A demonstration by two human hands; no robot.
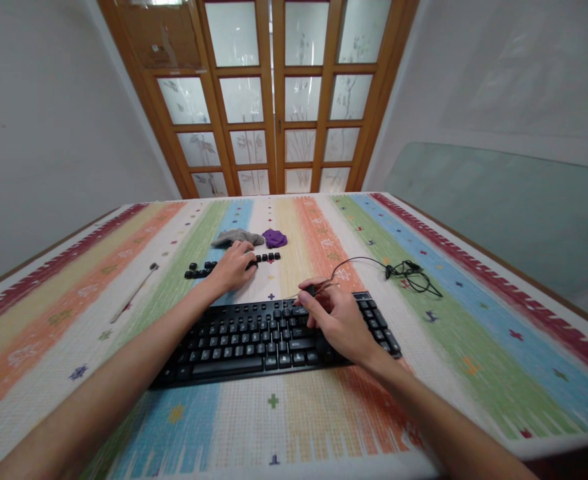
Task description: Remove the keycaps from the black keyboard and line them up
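Head view: nearest lies the table point(247, 433), spread with a striped cloth in blue, cream, yellow, orange and green, small motifs scattered over it. On it, toward 6 o'clock, sits the keyboard point(229, 365), black, its long side running across and its space bar on the near side. The left forearm crosses over its 9 o'clock end.

Over the keyboard's 2 o'clock part is the right hand point(338, 319), thumb and fingers pinched around a small dark tool point(310, 290) with thin wires sticking out; whether the wires touch a key cannot be told.

At 10 o'clock from the keyboard, well apart from it, a brush point(134, 293) lies slanted, dark head away. At 2 o'clock, a black cable point(389, 272) runs out from behind the right hand into a loose bundle.

Farther, at 11 o'clock, the left hand point(234, 267) reaches over a line of black caps point(271, 257), fingers curled down; whether it grips one cannot be told. Caps show on either side of it. Just beyond are a grey rag point(234, 237) and, at its 3 o'clock, a purple rag point(275, 238).

At 12 o'clock stand wood-framed doors point(265, 53) with frosted panes.
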